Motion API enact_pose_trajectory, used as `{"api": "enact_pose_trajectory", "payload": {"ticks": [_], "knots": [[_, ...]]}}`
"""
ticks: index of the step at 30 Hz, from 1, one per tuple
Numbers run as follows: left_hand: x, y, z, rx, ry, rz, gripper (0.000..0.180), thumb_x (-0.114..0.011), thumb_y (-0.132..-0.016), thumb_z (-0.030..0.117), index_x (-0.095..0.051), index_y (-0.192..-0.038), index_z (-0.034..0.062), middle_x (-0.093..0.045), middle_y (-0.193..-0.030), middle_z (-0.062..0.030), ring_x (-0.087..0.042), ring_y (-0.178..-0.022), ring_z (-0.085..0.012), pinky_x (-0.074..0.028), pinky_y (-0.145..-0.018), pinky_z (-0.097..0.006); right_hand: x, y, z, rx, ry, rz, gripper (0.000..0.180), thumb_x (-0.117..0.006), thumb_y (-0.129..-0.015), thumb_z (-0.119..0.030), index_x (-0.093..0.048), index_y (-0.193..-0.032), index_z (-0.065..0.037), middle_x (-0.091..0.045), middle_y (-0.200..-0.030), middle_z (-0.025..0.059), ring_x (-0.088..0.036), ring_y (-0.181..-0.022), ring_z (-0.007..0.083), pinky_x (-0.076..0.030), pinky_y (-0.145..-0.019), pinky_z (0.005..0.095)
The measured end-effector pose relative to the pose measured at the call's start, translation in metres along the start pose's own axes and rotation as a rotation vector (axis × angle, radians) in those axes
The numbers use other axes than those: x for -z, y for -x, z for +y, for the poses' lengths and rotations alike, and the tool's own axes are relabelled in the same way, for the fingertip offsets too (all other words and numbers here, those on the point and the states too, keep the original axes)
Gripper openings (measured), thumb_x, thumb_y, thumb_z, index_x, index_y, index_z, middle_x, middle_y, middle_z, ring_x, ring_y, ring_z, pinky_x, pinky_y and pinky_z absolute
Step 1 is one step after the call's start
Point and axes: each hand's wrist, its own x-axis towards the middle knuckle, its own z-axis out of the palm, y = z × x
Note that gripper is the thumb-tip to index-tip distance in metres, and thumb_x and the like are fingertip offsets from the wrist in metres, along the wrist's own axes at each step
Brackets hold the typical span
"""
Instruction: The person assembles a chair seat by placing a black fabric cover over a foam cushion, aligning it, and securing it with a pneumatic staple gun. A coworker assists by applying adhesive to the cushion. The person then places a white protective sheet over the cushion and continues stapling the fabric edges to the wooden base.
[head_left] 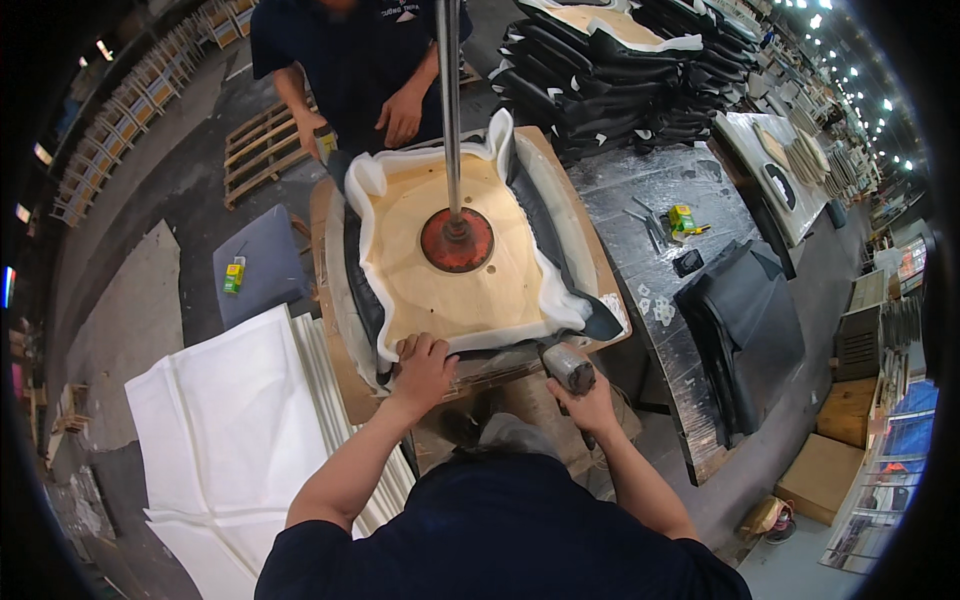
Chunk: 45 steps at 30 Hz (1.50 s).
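Note:
A wooden seat panel (405,280) lies under a metal rod ending in a red round disc (457,240). White padding (550,295) and a black cover (545,225) wrap up around its edges. At the near edge, my left hand (425,375) curls its fingers over the padding and cover. My right hand (588,408) grips a grey staple gun (568,368), its nose at the near right corner of the seat, beside a loose black flap (600,322). Whether the nose touches the cover is unclear.
Across from me, a person's hand (318,130) holds a tool at the far left corner. White padding sheets (230,400) are stacked at left. On the right table (640,190) lie black cover pieces (745,310) and a yellow-green box (683,220). Covered seats (590,85) pile up behind.

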Motion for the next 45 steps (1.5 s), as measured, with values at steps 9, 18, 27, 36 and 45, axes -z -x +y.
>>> {"api": "enact_pose_trajectory", "payload": {"ticks": [9,18,27,36,45], "knots": [[-0.017,-0.031,0.029,-0.036,0.073,-0.141,0.021,-0.074,-0.095,0.024,-0.068,-0.11,0.0099,-0.066,-0.104,-0.0124,-0.064,-0.105,-0.0359,-0.047,-0.094,-0.052,0.025,-0.036,0.007,-0.002,-0.029,-0.05,0.069,-0.091,-0.087,-0.018,-0.063,-0.15,-0.009,-0.076,-0.132,0.0175,-0.072,-0.124,0.0243,-0.054,-0.107,0.0379],[-0.055,-0.107,0.054,-0.123,0.092,-0.261,0.022,-0.076,-0.093,0.028,-0.075,-0.107,0.0101,-0.069,-0.105,-0.0121,-0.067,-0.109,-0.0341,-0.048,-0.096,-0.052,0.028,-0.044,-0.003,0.066,0.128,-0.151,0.073,-0.09,-0.086,-0.016,-0.061,-0.152,-0.011,-0.069,-0.143,0.0217,-0.068,-0.132,0.0388,-0.053,-0.11,0.0439],[-0.06,-0.12,0.038,-0.179,0.157,-0.209,0.019,-0.075,-0.093,0.03,-0.078,-0.096,0.0108,-0.067,-0.097,-0.0079,-0.063,-0.106,-0.0318,-0.045,-0.091,-0.049,0.023,-0.045,-0.009,-0.125,0.166,-0.185,0.076,-0.092,-0.087,-0.018,-0.057,-0.154,-0.011,-0.079,-0.118,0.0171,-0.077,-0.102,0.0295,-0.06,-0.093,0.041],[-0.074,-0.121,0.043,0.005,0.243,-0.105,0.014,-0.075,-0.09,0.024,-0.079,-0.09,0.0109,-0.069,-0.097,-0.0056,-0.06,-0.111,-0.0299,-0.042,-0.094,-0.048,0.017,-0.082,-0.045,-0.392,-0.021,-0.178,0.031,-0.08,-0.096,-0.019,-0.073,-0.12,-0.001,-0.074,-0.093,0.004,-0.067,-0.069,0.0121,-0.054,-0.061,0.0297],[-0.088,-0.123,0.043,0.056,0.269,0.038,0.01,-0.074,-0.086,0.021,-0.077,-0.086,0.012,-0.068,-0.096,-0.004,-0.06,-0.11,-0.0287,-0.042,-0.093,-0.048,0.004,-0.129,-0.075,-0.504,0.113,-0.248,0.03,-0.079,-0.097,-0.021,-0.073,-0.116,0.0,-0.072,-0.088,0.0046,-0.066,-0.059,0.0136,-0.052,-0.054,0.0325]]}}
